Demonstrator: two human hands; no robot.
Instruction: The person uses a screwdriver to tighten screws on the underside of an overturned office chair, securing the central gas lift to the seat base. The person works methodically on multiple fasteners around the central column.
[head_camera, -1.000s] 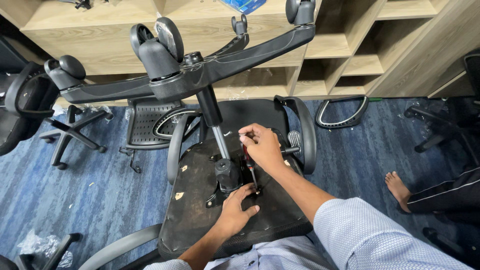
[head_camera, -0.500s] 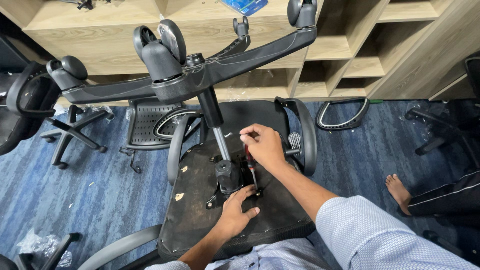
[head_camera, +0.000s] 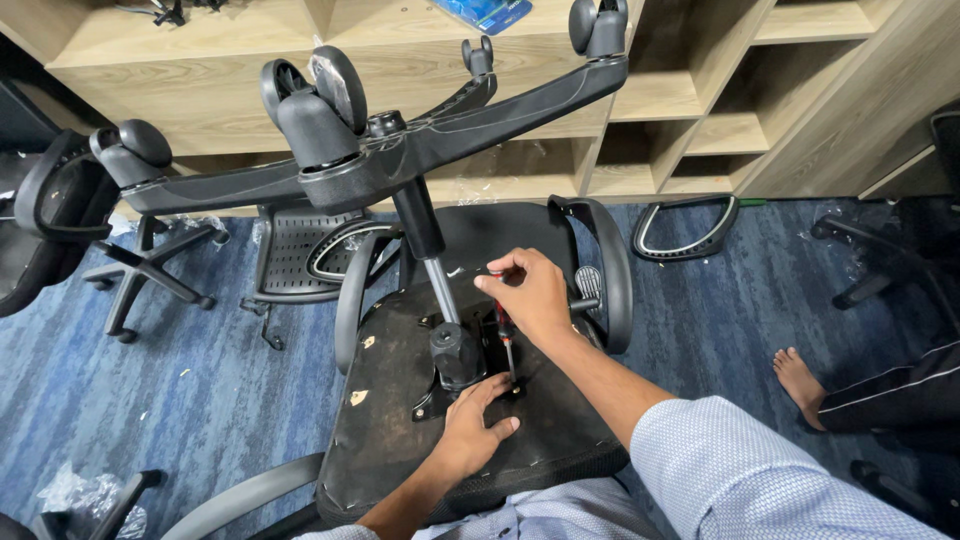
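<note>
The screwdriver (head_camera: 506, 335) stands almost upright on the underside of the overturned office chair (head_camera: 400, 420), tip down at the mounting plate (head_camera: 440, 395), just at three o'clock of the black gas-lift collar (head_camera: 458, 352). The right hand (head_camera: 530, 295) is closed round its red-and-black handle from above, fingers curled tight, thumb and forefinger pinched at the top. The left hand (head_camera: 478, 420) lies partly open on the plate at six o'clock of the collar, fingers spread flat beside the tip and gripping nothing (steadying the plate, it looks like).

Against the pictures from a second ago almost nothing has moved: same tool, same spot, same two hands, the right wrist turned a shade at most. I take that as slow turning at one screw, with no screw visibly out.

Outward from there, the lift column rises toward twelve o'clock to the five-arm wheeled base (head_camera: 400, 150), casters in the air. The chair's armrests (head_camera: 605, 270) curve at either side of the seat. A loose armrest (head_camera: 690, 230) lies on the blue carpet (head_camera: 200, 400) at two o'clock, another chair base (head_camera: 150, 280) at ten o'clock, wooden shelving (head_camera: 700, 130) behind. Someone else's bare foot (head_camera: 803, 380) rests at three o'clock.
</note>
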